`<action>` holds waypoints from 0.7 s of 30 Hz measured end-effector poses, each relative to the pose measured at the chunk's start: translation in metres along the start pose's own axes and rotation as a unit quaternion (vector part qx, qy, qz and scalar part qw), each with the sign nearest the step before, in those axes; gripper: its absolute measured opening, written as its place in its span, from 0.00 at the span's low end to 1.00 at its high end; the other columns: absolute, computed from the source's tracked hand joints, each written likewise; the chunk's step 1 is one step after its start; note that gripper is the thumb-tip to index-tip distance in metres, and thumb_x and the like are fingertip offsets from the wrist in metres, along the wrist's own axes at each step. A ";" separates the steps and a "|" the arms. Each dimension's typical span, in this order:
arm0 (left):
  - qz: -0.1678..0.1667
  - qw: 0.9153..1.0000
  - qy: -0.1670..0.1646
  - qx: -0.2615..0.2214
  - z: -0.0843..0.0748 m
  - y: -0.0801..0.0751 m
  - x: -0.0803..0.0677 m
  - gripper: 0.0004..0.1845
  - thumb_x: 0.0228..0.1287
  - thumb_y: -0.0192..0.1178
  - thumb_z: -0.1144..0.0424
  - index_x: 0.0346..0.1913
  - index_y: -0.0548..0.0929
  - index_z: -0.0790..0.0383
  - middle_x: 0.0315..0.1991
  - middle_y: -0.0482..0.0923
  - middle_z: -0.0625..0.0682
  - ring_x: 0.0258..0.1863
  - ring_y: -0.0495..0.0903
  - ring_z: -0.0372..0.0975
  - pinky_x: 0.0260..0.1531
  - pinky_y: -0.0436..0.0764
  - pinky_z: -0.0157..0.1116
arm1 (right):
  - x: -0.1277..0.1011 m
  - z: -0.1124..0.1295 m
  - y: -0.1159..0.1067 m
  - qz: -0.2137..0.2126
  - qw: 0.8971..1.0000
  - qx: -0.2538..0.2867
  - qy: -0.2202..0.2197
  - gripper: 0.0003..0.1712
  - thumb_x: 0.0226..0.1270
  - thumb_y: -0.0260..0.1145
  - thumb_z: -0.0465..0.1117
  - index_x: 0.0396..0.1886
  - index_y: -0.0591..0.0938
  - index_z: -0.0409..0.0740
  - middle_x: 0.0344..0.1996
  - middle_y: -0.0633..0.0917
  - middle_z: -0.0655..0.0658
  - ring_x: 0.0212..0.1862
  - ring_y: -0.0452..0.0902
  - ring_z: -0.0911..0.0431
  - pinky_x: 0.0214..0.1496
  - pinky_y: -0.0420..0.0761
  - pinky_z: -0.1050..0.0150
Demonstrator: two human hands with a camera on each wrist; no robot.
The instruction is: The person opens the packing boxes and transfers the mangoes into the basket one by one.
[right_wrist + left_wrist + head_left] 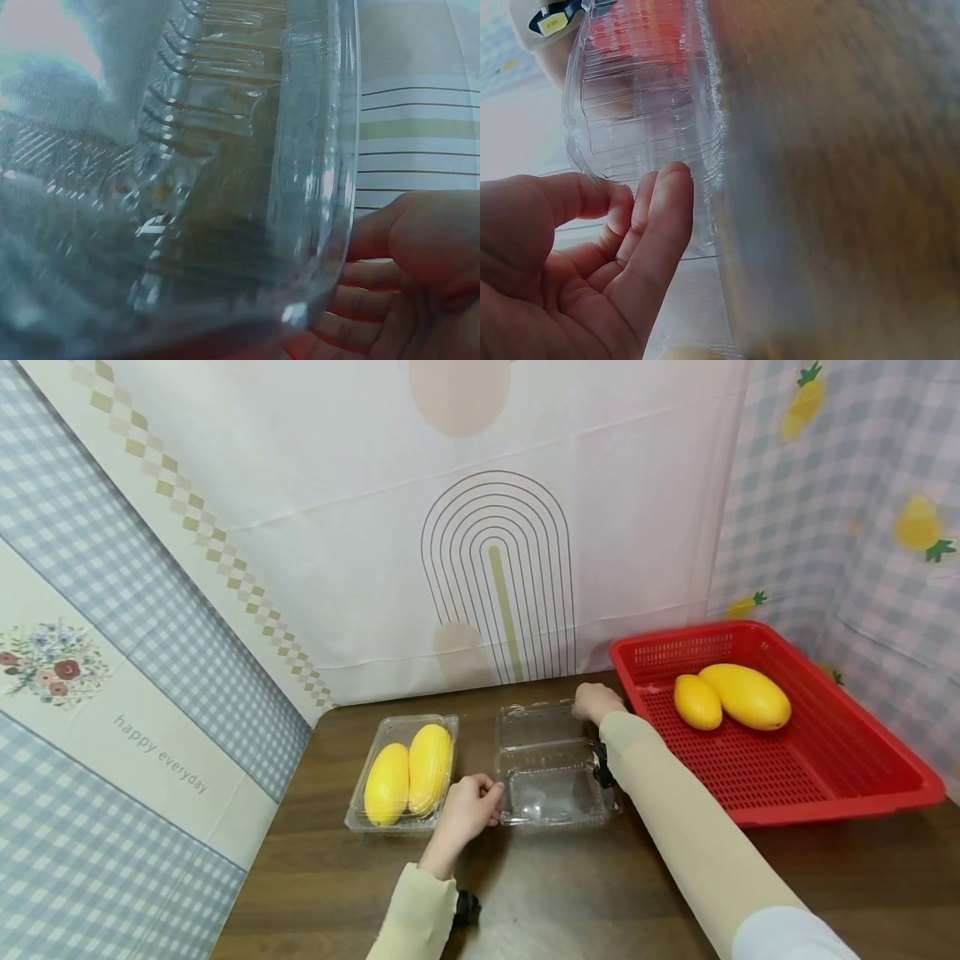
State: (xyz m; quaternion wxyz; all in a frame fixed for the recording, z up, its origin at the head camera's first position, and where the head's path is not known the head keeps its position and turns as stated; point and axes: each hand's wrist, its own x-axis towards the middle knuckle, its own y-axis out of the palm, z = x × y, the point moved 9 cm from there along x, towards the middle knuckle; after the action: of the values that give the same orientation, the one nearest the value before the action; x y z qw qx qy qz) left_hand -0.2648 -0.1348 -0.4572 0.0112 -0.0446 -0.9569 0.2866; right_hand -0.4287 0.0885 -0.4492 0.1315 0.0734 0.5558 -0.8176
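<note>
A clear plastic clamshell box (pixel 555 789) lies unfolded on the table, its two halves spread front and back. My left hand (pixel 468 810) pinches its front left corner; in the left wrist view the thumb and finger meet at the box's edge (pixel 645 105). At the back right corner, my right hand (pixel 597 700) grips the rim of the far half, thumb and fingers on either side of it in the right wrist view. Left of this, a second clear box (pixel 360 817) contains two long yellow fruits (pixel 386 785), seen through the plastic.
A red perforated basket (pixel 840 808) stands on the right, close beside my right forearm. Inside it lie a smaller yellow fruit (pixel 697 702) and a larger one (pixel 746 696). Behind the brown wooden table (pixel 555 885) hangs a patterned cloth (pixel 360 568).
</note>
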 end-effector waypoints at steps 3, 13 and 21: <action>0.002 1.000 -0.003 0.000 0.001 0.000 0.000 0.14 0.73 0.57 0.64 0.27 0.80 0.64 0.18 0.79 0.49 0.17 0.80 0.36 0.22 0.84 0.36 | -0.001 0.002 -0.001 0.002 1.000 0.012 -0.004 0.09 0.68 0.55 0.36 0.31 0.80 0.39 0.37 0.81 0.36 0.34 0.73 0.46 0.32 0.74 0.55; 0.001 1.000 0.002 0.004 0.000 0.000 0.002 0.13 0.73 0.57 0.64 0.27 0.80 0.65 0.19 0.80 0.50 0.17 0.81 0.36 0.21 0.83 0.34 | -0.013 0.012 -0.031 -0.076 0.993 0.078 -0.034 0.11 0.68 0.56 0.37 0.24 0.70 0.43 0.27 0.74 0.41 0.29 0.69 0.47 0.30 0.70 0.55; 0.008 1.000 0.002 -0.007 -0.003 -0.001 0.005 0.13 0.72 0.58 0.65 0.28 0.80 0.66 0.19 0.81 0.52 0.18 0.82 0.37 0.22 0.85 0.36 | -0.022 0.019 -0.058 -0.138 0.980 0.121 -0.073 0.23 0.73 0.52 0.42 0.59 0.74 0.31 0.53 0.81 0.30 0.52 0.78 0.37 0.54 0.77 0.43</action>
State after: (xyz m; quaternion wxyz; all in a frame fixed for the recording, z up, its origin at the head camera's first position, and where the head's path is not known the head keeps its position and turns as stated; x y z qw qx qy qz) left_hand -0.2694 -0.1340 -0.4541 0.0108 -0.0529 -0.9584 0.2802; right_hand -0.4249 0.0937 -0.3845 0.0482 -0.0481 0.4468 -0.8921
